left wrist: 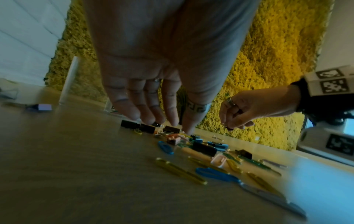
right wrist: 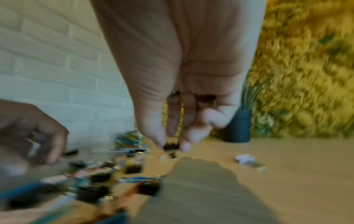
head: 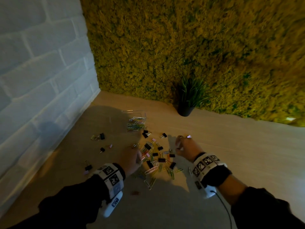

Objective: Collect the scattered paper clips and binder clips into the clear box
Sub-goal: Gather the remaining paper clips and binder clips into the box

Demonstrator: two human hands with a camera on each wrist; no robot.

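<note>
Black and pastel binder clips [head: 160,160] and coloured paper clips [head: 170,172] lie scattered on the wooden table [head: 231,154]. Behind them stands the clear box [head: 140,112] with several paper clips inside. My right hand [right wrist: 171,145] hovers just above the table at the pile's right edge. It pinches a small black binder clip [right wrist: 171,146] between thumb and fingertip, and something dark sits in its curled palm. My left hand [left wrist: 172,124] reaches down with straight fingers, and its fingertips [left wrist: 173,121] touch black binder clips [left wrist: 147,128] at the pile's left side.
A white brick wall [head: 41,80] bounds the table on the left and a moss wall [head: 198,47] at the back. A dark plant pot [head: 184,110] stands right of the box. Stray binder clips [head: 102,136] lie to the left, and a lilac one [head: 189,136] beyond my right hand.
</note>
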